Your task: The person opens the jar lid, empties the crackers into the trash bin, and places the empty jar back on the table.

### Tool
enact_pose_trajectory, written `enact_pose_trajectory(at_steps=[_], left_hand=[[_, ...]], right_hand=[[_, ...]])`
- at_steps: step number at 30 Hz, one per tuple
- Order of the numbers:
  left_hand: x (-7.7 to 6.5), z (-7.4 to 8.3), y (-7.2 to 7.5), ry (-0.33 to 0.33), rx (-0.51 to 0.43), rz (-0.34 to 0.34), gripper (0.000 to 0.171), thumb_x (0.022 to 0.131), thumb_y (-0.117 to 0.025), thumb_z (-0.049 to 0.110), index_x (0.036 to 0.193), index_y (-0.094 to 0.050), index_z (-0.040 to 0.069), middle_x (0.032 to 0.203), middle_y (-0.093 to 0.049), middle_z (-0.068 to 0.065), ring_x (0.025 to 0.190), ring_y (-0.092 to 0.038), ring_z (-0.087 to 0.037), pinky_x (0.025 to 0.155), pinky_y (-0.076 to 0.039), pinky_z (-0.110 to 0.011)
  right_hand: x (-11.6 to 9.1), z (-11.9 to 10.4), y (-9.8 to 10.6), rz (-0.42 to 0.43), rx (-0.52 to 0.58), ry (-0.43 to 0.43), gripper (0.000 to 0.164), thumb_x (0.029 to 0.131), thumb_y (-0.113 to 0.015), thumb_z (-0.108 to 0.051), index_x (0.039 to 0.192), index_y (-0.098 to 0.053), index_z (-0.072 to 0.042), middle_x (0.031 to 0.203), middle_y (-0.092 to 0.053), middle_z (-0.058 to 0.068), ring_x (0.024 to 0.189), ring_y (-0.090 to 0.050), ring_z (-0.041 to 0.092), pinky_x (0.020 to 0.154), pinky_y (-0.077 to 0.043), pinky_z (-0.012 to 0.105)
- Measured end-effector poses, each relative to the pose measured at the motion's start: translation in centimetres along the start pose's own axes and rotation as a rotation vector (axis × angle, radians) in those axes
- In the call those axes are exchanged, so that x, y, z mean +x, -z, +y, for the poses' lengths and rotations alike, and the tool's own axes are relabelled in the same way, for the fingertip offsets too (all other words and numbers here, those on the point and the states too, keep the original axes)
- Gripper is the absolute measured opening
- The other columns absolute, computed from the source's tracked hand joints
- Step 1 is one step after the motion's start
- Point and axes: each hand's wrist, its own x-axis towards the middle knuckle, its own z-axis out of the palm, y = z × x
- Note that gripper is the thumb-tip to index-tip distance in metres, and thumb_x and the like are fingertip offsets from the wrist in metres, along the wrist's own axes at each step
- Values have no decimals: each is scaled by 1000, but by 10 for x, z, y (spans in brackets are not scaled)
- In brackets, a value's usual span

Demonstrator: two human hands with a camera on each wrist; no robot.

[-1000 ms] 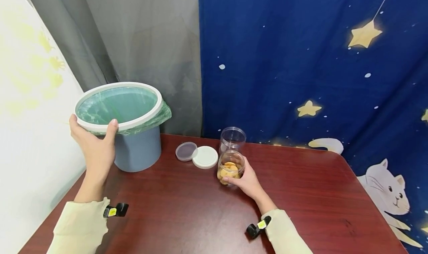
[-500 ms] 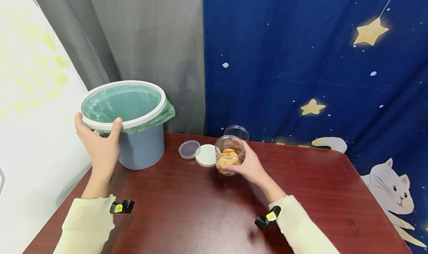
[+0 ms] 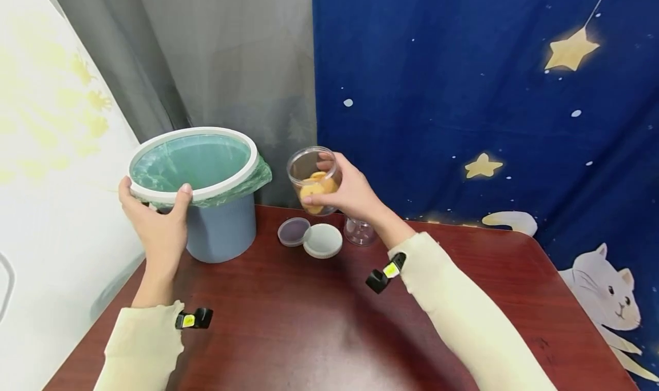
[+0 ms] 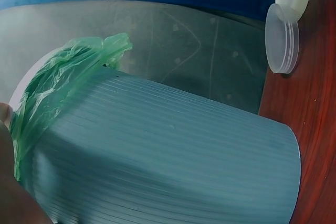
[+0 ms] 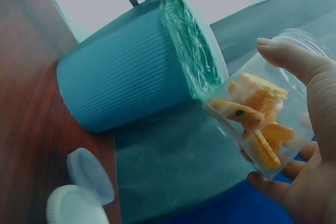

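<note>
My left hand (image 3: 159, 228) grips the white rim of a blue ribbed trash bin (image 3: 221, 234) at the table's back left, thumb over the front of the rim. A green bag (image 3: 256, 178) lines the bin and hangs out over its right side. Above the table, right of the bin, my right hand (image 3: 357, 191) holds a clear plastic jar (image 3: 294, 171) without a lid, tilted a little toward the bin. Several yellow-orange crackers (image 5: 260, 114) lie inside it, one with a dark spot in the right wrist view.
A white ridged lid (image 3: 322, 240) and a clear lid (image 3: 293, 231) lie overlapping on the red-brown table (image 3: 288, 322). Behind my right wrist stands another clear jar (image 3: 358, 232), partly hidden. A grey curtain (image 3: 247, 65) and a blue star-patterned curtain (image 3: 437, 94) hang behind.
My right hand has raised the jar of crackers off the table and moved it left toward the bin, uncovering the white lid. My left hand keeps its grip on the rim.
</note>
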Motion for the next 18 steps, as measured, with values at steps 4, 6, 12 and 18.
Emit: enact_pose_trajectory(at_steps=[4, 6, 12, 18], left_hand=[[-2, 3, -1, -1, -22, 1, 91, 89, -72, 32, 159, -15, 18, 163, -20, -6, 147, -26, -15, 122, -22, -30], [-1, 1, 0, -5, -12, 10, 92, 88, -72, 32, 159, -16, 17, 163, -21, -7, 147, -27, -15, 122, -22, -31], [3, -12, -1, 1, 7, 15, 96, 87, -74, 35, 160, -14, 17, 165, -18, -5, 149, -23, -13, 125, -22, -39], [5, -13, -1, -3, 15, 21, 97, 87, -74, 36, 160, -14, 17, 165, -17, -5, 149, -24, -15, 125, -22, -44]], right_hand=[[24, -18, -3, -13, -79, -9, 87, 72, -90, -39, 145, -47, -19, 132, -65, 5, 116, -62, 16, 98, -53, 35], [34, -25, -6, -15, -102, -23, 88, 71, -90, -41, 144, -47, -19, 125, -66, 4, 112, -62, 16, 94, -54, 34], [57, -41, -12, -17, -190, -35, 93, 71, -90, -44, 147, -44, -16, 124, -64, 5, 110, -61, 16, 93, -54, 33], [82, -56, -20, -92, -275, -26, 99, 73, -88, -44, 153, -37, -15, 136, -61, 8, 114, -61, 18, 89, -56, 31]])
